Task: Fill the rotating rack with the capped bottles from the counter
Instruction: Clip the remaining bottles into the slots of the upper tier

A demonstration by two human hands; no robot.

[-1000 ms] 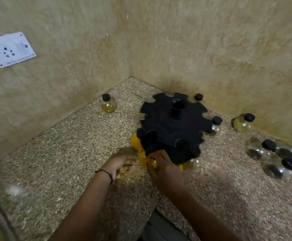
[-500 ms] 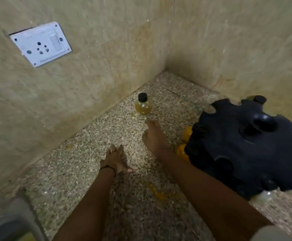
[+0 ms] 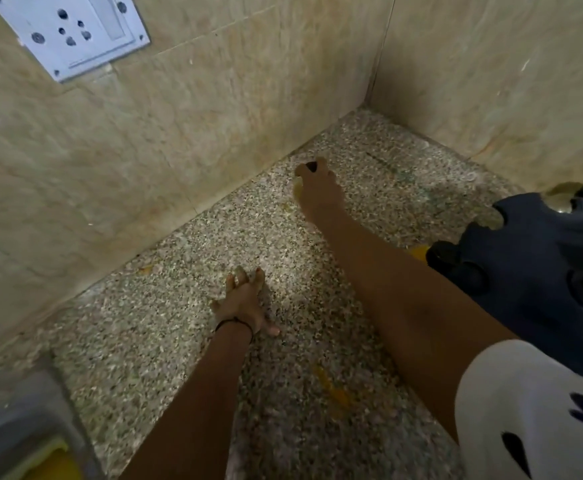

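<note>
Right hand [image 3: 318,194] curls round the capped bottle [image 3: 311,166]; left hand [image 3: 243,306] lies flat, fingers straight, on the counter [image 3: 137,341].

Head cam, fwd-down at counter [image 3: 186,258] (close).

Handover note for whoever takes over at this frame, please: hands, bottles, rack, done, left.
Right hand: fingers round the small black-capped bottle of yellow liquid near the left wall.
Left hand: flat on the speckled stone counter, holding nothing.
Black notched rotating rack: at right, partly loaded; a yellow bottle shows low in it.
Left: seat the gripped bottle in a free notch; other loose bottles are out of view.
</note>
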